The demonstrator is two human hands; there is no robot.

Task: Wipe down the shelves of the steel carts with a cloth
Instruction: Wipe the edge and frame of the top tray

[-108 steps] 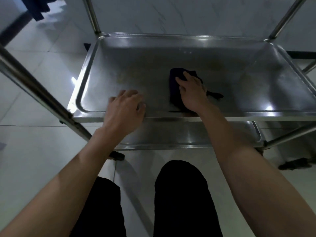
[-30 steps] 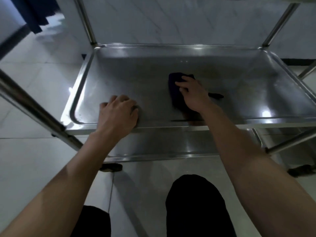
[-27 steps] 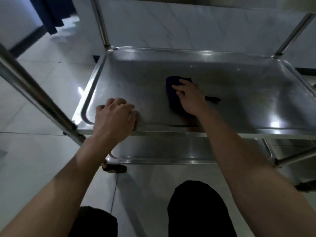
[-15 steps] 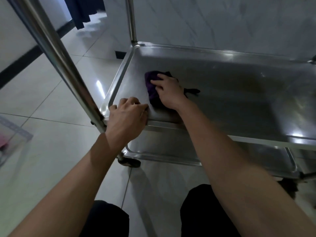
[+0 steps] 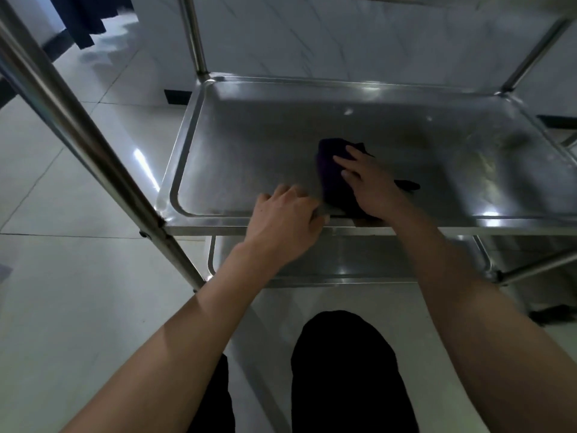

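A steel cart's middle shelf (image 5: 249, 151) is a shallow tray with a raised rim. A dark purple cloth (image 5: 331, 176) lies on it near the front edge. My right hand (image 5: 371, 185) presses flat on the cloth with straight fingers, covering its right part. My left hand (image 5: 284, 223) grips the shelf's front rim just left of the cloth, fingers curled over the lip.
A lower shelf (image 5: 359, 264) sits beneath. Steel posts rise at the near left (image 5: 78, 126), back left (image 5: 195, 35) and back right (image 5: 530, 54). My dark-trousered knees (image 5: 346, 370) are below. White tiled floor and wall surround the cart; a castor (image 5: 552, 317) shows at the right.
The cloth and my right hand have slid rightwards towards the shelf's middle. My left hand has shifted right along the front rim. The view has swung back to the right.
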